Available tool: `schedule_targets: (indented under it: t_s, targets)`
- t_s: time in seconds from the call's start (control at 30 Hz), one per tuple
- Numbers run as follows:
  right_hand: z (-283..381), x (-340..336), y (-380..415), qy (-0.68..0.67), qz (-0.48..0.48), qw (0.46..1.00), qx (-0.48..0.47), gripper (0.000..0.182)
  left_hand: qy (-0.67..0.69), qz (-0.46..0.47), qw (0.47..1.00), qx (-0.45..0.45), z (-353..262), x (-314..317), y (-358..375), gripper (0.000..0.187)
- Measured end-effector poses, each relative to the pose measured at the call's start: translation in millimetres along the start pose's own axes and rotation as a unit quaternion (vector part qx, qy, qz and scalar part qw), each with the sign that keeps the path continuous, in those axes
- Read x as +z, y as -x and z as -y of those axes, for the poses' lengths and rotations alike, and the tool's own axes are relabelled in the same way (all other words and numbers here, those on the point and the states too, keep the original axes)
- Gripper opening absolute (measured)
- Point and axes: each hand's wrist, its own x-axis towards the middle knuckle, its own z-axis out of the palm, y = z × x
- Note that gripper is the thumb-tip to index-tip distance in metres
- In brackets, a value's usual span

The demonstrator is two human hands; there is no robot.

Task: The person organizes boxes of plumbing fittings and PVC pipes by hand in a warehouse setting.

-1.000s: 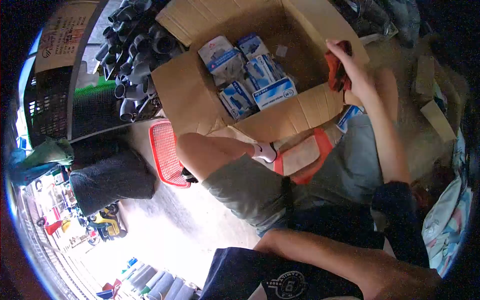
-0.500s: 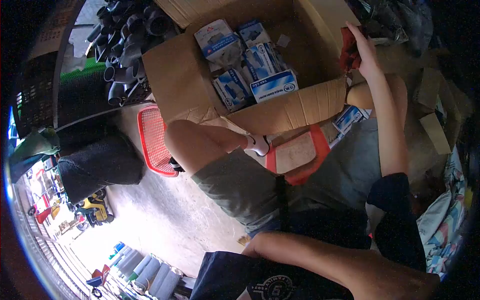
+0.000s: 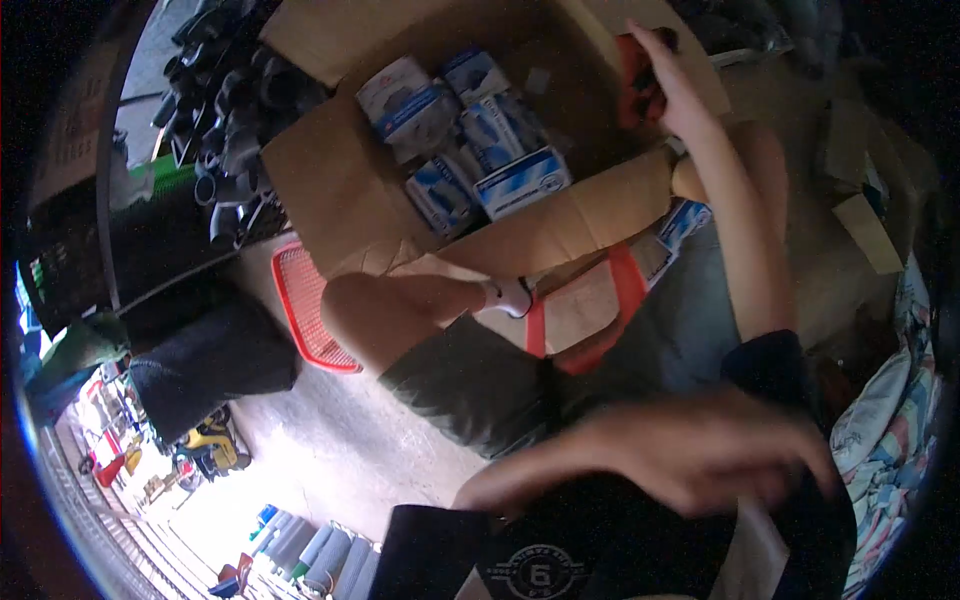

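My right hand (image 3: 685, 100) is at the right edge of a large open cardboard box (image 3: 570, 225), closed on a crumpled red and dark item (image 3: 640, 80). Several small blue and white boxes (image 3: 522, 184) lie inside, on the left side of the large box. My left hand (image 3: 715, 450) is in front of my torso at the lower right, over the dark shirt. Motion smears its fingers, and I cannot make out whether they hold anything.
A red plastic basket (image 3: 300, 310) is left of my knee. A red-edged object (image 3: 626, 290) lies between my legs, near another blue and white box (image 3: 684, 224). Black pipe fittings (image 3: 240, 150) are piled upper left. A patterned sack (image 3: 890, 430) is at right.
My left hand has come up into view from the lower right. My right hand, still on the red item, has shifted left and slightly up in the picture; the view has tilted.
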Motion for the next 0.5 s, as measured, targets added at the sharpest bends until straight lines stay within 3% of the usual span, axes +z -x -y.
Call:
schedule_targets:
  t_s: [0.07,0.1,0.13,0.23,0.3,0.33,0.43,0.5]
  targets:
    - [8.0,0.8,0.9,-0.01,-0.025,0.999,0.031,0.067,-0.11,-0.021,0.994,0.01,19.7,-13.2,-18.6,0.053]
    - [14.5,5.3,8.5,-0.027,-0.044,0.999,-0.011,0.064,-0.18,-0.037,0.983,0.009,34.5,-24.6,-27.3,0.054]
    - [19.3,0.9,6.2,-0.04,-0.004,0.999,0.001,0.058,-0.26,-0.05,0.964,0.001,51.0,-37.7,-34.2,0.054]
    - [21.2,2.4,1.5,-0.148,-0.02,0.988,-0.032,0.057,-0.472,-0.023,0.879,-0.055,95.0,-79.9,-52.8,0.056]
    - [23.0,1.3,-11.9,-0.169,-0.048,0.984,-0.009,0.056,-0.509,0.029,0.857,-0.081,123.9,-106.4,-63.7,0.057]
    - [20.6,-0.7,-15.9,-0.222,-0.011,0.974,-0.039,0.05,-0.508,0.056,0.856,-0.082,143.9,-118.4,-66.3,0.058]
    - [30.7,-4.7,-18.1,-0.232,-0.024,0.972,-0.035,0.048,-0.483,0.132,0.865,-0.049,211.2,-157.9,-74.7,0.063]
    - [40.6,-6.0,-14.0,-0.255,-0.005,0.966,-0.028,0.048,-0.522,0.138,0.839,-0.07,185.9,-150.6,-77.3,0.068]
